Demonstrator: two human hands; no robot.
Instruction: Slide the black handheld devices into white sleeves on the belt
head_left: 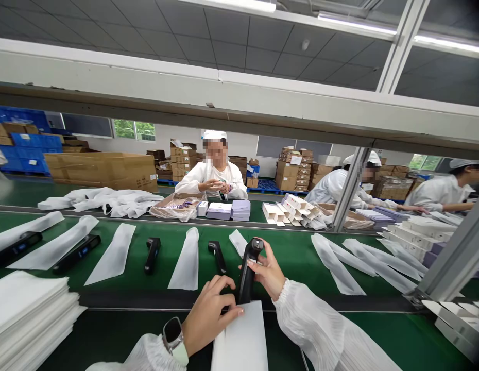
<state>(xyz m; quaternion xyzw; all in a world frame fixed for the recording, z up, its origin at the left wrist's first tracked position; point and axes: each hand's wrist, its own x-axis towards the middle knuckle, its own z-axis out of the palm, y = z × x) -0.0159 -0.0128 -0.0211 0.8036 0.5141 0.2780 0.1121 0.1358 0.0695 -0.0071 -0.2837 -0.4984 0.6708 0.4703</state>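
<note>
My right hand (269,272) is closed around a black handheld device (247,270), holding it upright by its upper part. Its lower end goes into the mouth of a white foam sleeve (241,340) lying in front of me. My left hand (208,314), with a smartwatch on the wrist, pinches the top edge of that sleeve beside the device's base. Both hands are at the near edge of the green conveyor belt (293,252).
More black devices (152,253) and white sleeves (188,260) lie along the belt. A stack of white sleeves (27,309) sits at my left, white boxes (451,314) at my right. Three people in white work across the belt. A metal post (451,263) slants at right.
</note>
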